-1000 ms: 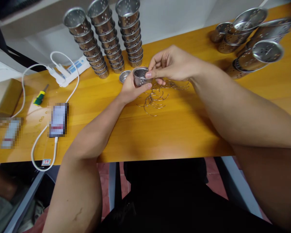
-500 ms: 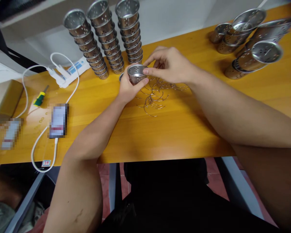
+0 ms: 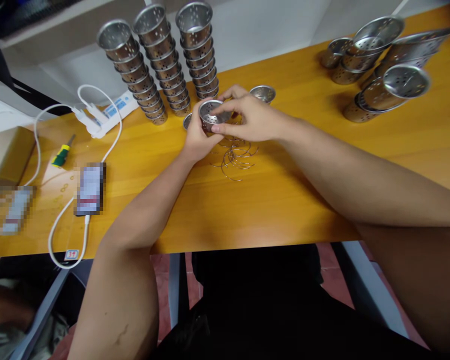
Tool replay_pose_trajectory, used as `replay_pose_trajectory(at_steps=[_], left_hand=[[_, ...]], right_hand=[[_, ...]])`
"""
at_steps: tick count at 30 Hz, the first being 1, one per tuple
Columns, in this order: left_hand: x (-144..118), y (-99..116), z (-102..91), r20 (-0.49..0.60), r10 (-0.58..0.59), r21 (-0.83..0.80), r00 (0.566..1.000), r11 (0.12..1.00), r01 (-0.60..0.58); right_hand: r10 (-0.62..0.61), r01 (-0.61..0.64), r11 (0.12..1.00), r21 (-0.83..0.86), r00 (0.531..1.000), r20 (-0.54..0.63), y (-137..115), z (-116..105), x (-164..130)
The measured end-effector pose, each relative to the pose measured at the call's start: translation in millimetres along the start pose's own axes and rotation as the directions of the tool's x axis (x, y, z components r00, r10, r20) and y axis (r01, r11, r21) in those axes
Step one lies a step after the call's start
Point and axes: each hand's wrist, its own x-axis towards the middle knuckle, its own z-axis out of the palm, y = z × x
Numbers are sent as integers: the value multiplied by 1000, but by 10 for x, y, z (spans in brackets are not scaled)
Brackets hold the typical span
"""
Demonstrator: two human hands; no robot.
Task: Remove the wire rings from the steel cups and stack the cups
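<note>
Both hands are on one small perforated steel cup [image 3: 211, 113], held just above the wooden table [image 3: 270, 200] at about 12 o'clock from the person, mouth up. Left hand [image 3: 195, 137] wraps it from the 7 o'clock side, fingers curled round the wall, thumb near the rim. Right hand [image 3: 249, 117] comes in from 3 o'clock, fingertips pinched at the cup's rim; whether there's a wire between them I can't tell, too small to see. Directly under and at 5 o'clock of the cup lies a loose pile of bent wire rings [image 3: 236, 155], touching the table, partly hidden by the right hand. Progress, as a judgement: three tall stacks of the same cups [image 3: 165, 65] stand at 11 o'clock, neatly nested, so they read as the finished or sorted batch. At 2 o'clock a looser heap of cups lying on their sides [image 3: 378, 65] reads as stock not yet handled. One single cup [image 3: 262, 93] sits at 1 o'clock just past the right hand, another part-hidden piece [image 3: 188, 120] just beside the left thumb. With a good number of wires on the table and that heap at 2 o'clock, I'd put the job somewhere mid-run, with plenty left. At 9 o'clock, well apart: power strip [image 3: 108, 107] with white cable [image 3: 60, 220], phone [image 3: 90, 188], yellow-green screwdriver [image 3: 62, 151].
</note>
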Motion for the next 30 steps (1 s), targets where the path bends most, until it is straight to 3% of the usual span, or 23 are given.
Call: replay_pose_trajectory(at_steps=[4,8,11,14,16,18,20,22,30], left_hand=[[-18,27,56,110,27,-11,994,1000,-26],[-43,230,109,233,26,2,972,1000,-27],[-63,420,114,232,-21,-9,972,1000,23],[-80,487,79,210,-62,-17,976,998,67],[-81,444,46,184,-78,-8,980,997,80],[-75,369,15,144,-73,-3,987,997,74],[-66,312,-8,107,-61,5,992,998,61],[-60,303,-21,97,-59,20,994,998,58],[-17,401,-104,49,-16,70,999,997,13]], right_hand=[[-13,12,998,-61,1000,-14,-127,-55,-11],[-40,44,997,-60,997,73,-111,-158,-2],[-19,37,988,-147,992,125,-66,-383,21],[124,-107,927,-360,992,22,-124,-728,18],[307,-317,818,-479,946,-102,-214,-944,-9],[504,-515,657,-551,843,-186,-294,-1091,-40],[641,-603,516,-609,743,-192,-319,-1154,-56],[704,-591,447,-672,695,-143,-270,-1153,-46],[770,-363,323,-874,638,20,213,-1074,40]])
